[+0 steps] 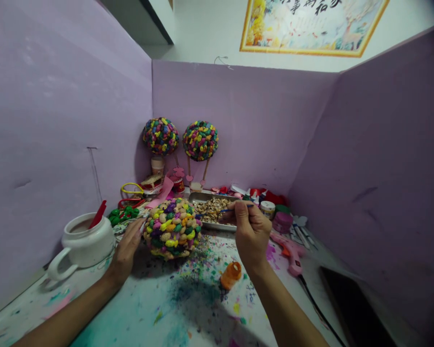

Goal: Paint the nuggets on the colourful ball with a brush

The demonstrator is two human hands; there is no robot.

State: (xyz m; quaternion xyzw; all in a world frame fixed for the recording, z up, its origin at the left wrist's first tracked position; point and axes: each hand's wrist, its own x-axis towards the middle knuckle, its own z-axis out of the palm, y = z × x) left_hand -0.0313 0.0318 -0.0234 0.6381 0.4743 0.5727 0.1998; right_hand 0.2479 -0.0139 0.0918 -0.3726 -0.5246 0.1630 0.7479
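Observation:
A ball covered in peanuts (172, 228), painted in many colours with some bare tan ones, is low over the paint-stained table. My left hand (127, 248) lies along the ball's left side, its fingers against it and partly hidden behind it. Pinched in my right hand (252, 233) is a thin paintbrush (222, 210) with a blue handle, pointing left. The brush tip is at the ball's right side; whether it touches cannot be made out. An uncapped orange paint bottle (231, 275) stands on the table, left of my right forearm.
Behind the ball lies a metal tray (217, 225) of shell-like bits. Two finished-looking balls (200, 140) stand by the back panel. A white mug (88, 243) is left; a pink glue gun (291, 253), its cord and a dark flat device (354, 308) are right. Purple panels (246, 120) enclose the table.

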